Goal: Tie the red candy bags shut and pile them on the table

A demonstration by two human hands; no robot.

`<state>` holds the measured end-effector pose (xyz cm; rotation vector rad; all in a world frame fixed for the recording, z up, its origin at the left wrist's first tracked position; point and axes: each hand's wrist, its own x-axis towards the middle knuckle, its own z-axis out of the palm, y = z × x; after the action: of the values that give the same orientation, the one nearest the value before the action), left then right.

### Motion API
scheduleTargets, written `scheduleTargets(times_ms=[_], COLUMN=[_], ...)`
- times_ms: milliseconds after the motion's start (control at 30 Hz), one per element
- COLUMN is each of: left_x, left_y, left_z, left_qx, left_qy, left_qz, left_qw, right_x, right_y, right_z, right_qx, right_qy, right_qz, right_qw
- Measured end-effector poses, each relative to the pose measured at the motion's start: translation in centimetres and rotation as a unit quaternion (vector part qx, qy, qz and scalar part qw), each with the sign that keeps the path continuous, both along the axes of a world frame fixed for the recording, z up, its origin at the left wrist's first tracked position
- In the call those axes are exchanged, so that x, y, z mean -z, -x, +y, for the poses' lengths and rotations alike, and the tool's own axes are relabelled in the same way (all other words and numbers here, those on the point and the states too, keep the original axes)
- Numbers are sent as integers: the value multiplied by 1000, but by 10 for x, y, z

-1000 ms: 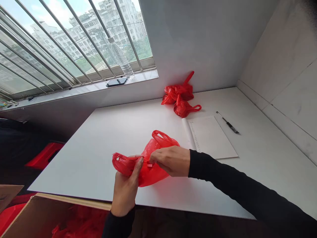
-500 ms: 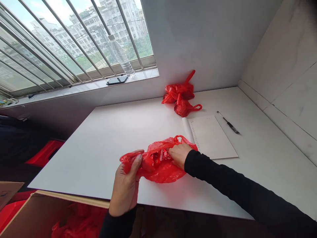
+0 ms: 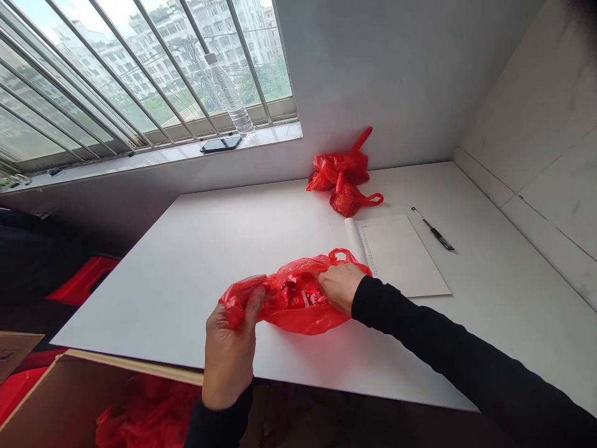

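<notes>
A thin red plastic bag [image 3: 298,325] lies stretched open near the table's front edge. Small shiny red wrapped pieces [image 3: 289,292] with white print show through its mouth. My left hand [image 3: 233,345] is closed on the gathered left end of the bag, thumb on top. At the right side of the mouth, my right hand [image 3: 342,285] has its fingers curled in at the bag's edge. Its fingertips are partly hidden by the plastic. One handle loop [image 3: 340,255] stands up just behind that hand.
Red filled bags [image 3: 342,177] sit against the wall at the back of the white table [image 3: 196,249]. Right of them are an open notepad [image 3: 403,258] and a pen [image 3: 433,230]. A cardboard box [image 3: 51,398] of red plastic stands below left. The sill holds a bottle [image 3: 231,96] and phone [image 3: 221,145].
My left hand has moved a little left and my right hand slightly right, drawing the bag's mouth longer. More of the shiny wrapped pieces shows. The view has shifted slightly.
</notes>
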<state>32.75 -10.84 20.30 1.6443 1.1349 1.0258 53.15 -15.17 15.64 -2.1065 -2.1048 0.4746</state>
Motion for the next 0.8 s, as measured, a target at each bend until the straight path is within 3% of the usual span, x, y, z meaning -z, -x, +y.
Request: scheduleTargets(times_ms=[200, 500, 667, 800], left_x=[-13, -13, -12, -7], left_y=[-1, 6, 14, 22], left_z=[-10, -11, -20, -23], left_qx=[28, 17, 32, 23], left_qy=[110, 103, 92, 78], left_qz=[-47, -53, -11, -6], left_qw=[992, 993, 995, 997], right_x=[4, -6, 1, 10], right_y=[-1, 5, 23, 24], right_z=[4, 1, -3, -3], right_qx=[-6, 22, -74, -80], right_qy=[1, -35, -115, -106], right_qz=[6, 5, 54, 49], right_qw=[1000, 999, 989, 990])
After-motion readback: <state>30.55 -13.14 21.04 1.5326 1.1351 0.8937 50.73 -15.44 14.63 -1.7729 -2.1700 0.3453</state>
